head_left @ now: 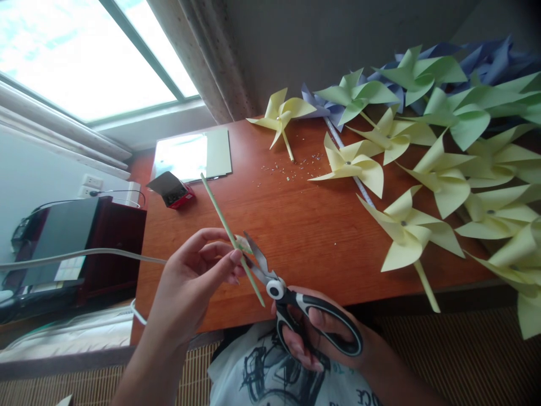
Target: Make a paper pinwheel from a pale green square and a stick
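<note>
My left hand [196, 270] pinches a thin pale green stick [220, 211] between thumb and forefinger, with a small bit of clear tape or paper at the pinch. My right hand [315, 332] grips black-and-white scissors [279, 290] by the handles. The scissor blades are parted around the stick, just right of my left fingertips. Both hands hover over the near edge of a reddish wooden table [296, 220].
Many paper pinwheels lie on the table's right side: yellow ones [408, 231], green ones [448, 107], blue ones [490, 59] at the back. A small red box [175, 192] and paper sheets [192, 155] sit far left. Tiny scraps [291, 166] dot the middle. A window and curtain stand behind.
</note>
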A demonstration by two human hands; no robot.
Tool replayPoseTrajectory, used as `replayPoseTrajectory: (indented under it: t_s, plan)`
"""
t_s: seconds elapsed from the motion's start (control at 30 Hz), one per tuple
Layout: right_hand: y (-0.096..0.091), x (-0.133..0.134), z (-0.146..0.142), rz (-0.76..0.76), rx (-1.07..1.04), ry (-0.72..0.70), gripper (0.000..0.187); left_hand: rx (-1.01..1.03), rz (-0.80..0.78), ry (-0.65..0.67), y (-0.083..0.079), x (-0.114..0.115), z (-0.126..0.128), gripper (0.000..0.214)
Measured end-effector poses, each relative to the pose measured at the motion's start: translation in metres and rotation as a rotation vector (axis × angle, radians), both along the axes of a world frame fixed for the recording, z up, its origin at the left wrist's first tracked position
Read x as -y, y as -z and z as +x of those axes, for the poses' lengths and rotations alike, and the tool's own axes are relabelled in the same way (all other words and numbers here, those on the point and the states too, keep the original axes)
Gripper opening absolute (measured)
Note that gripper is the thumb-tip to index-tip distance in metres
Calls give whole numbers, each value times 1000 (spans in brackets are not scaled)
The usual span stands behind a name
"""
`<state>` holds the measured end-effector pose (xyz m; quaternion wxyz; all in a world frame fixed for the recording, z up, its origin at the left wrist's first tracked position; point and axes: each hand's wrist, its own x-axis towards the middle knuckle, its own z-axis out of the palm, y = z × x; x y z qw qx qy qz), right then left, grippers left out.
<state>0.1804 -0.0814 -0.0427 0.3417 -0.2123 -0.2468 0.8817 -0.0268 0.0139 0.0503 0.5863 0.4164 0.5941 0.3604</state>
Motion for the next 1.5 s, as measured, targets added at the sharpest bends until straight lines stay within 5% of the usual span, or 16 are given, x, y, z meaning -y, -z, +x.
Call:
replayPoseTrajectory:
  t_s: [0.23,0.7,0.87,0.97,1.1,1.3,1.5]
  plan:
    - [23,11,-2,-274,-276,35,45,-131,97,35,-1,1,-1,27]
    - [-11,-5,24,-167,13,-17,63,-182,89,94,-15,-10,-9,24]
    - [-32,0,48,162,498,61,60,-290,148,224,-19,-17,-17,21]
    - [-55,0,67,495,1048,104,57,-395,250,351,-23,-23,-22,17]
    - [-79,-16,85,996,1464,200,58,-621,487,509,-29,-31,-24,16]
    - [-92,-49,91,1322,1573,162,51,-748,809,651,-36,-38,-19,22]
    - [-103,-65,90,1362,1546,137,51,-764,899,721,-44,-42,-14,27]
